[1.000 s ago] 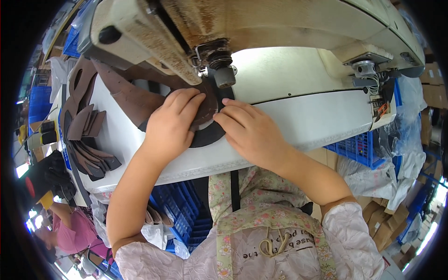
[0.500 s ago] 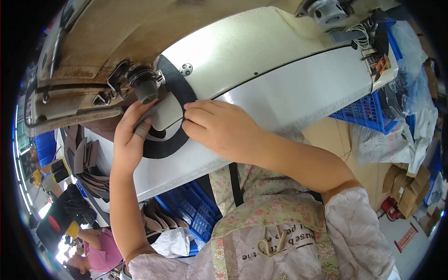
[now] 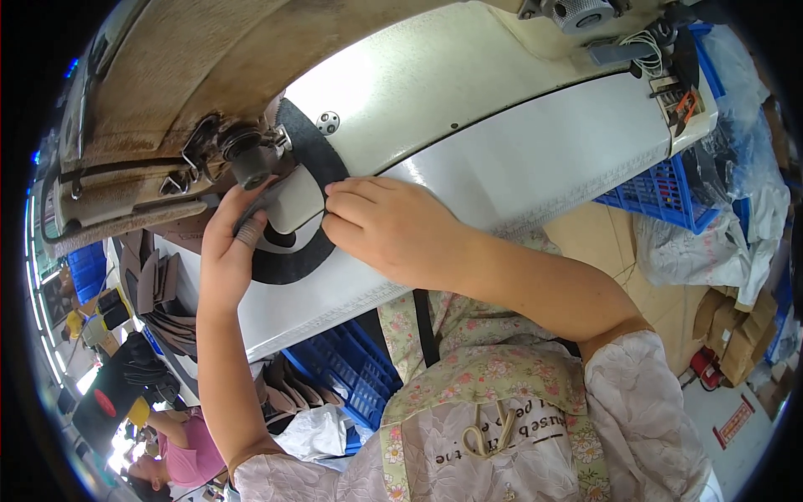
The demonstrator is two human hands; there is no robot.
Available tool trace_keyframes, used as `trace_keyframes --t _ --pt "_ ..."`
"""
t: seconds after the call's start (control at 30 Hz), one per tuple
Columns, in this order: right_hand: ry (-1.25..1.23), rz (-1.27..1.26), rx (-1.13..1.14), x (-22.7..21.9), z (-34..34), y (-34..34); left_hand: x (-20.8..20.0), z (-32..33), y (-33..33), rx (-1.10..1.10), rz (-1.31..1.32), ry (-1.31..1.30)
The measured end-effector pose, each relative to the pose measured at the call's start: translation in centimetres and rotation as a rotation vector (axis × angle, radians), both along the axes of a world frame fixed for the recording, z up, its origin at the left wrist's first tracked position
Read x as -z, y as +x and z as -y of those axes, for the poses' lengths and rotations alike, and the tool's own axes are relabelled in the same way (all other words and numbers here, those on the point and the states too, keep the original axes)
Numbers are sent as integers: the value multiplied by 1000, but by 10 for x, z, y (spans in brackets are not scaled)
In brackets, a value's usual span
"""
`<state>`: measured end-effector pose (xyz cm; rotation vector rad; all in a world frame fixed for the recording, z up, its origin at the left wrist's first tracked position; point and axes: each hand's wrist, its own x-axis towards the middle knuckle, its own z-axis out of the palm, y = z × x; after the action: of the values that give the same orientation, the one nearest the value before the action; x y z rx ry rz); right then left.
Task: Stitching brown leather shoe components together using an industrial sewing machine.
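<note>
A curved black strip (image 3: 294, 266), bent like a C and of flat, matt material, lies over the sewing machine's bed (image 3: 401, 92). Its far end runs up to the presser area under the machine head (image 3: 184, 84). My right hand (image 3: 397, 224) is closed at the strip's right side, fingertips on its edge. Left of the strip, my left hand (image 3: 230, 251) pinches a thin dark grey flap between thumb and fingers; whether this is the strip's other end I cannot tell. A dark cylindrical machine part (image 3: 248, 166) hangs just above my left fingertips. The needle is hidden.
A white worktop (image 3: 502, 180) with ruler marks borders the bed. Brown curved pieces (image 3: 163, 289) are stacked at the left. Blue crates (image 3: 343, 364) stand below, another blue crate (image 3: 661, 197) at the right beside plastic bags (image 3: 686, 247). Another person (image 3: 188, 452) sits at lower left.
The whole view has shifted slightly. Both hands keep nearly the same places and grips on the strip and the flap.
</note>
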<state>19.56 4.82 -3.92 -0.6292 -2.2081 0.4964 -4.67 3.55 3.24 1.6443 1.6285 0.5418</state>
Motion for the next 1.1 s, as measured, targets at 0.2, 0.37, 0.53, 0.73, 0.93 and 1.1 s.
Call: trace_keyframes --t 0.2,0.37,0.53,0.73,0.93,1.1 --pt "-29 19 -5 -3 1 0 2 3 6 80 -121 108" --pt "-8 -2 -2 -1 0 -4 9 11 23 334 -528 407" --pt "-12 63 -9 -2 0 -3 10 11 23 350 -526 381" --pt "-6 132 42 -9 1 -4 13 13 26 377 -611 432" --pt "-15 171 26 -6 1 -5 21 12 28 419 -740 589" --pt "8 164 -20 -6 0 -5 27 14 24 403 -756 637"
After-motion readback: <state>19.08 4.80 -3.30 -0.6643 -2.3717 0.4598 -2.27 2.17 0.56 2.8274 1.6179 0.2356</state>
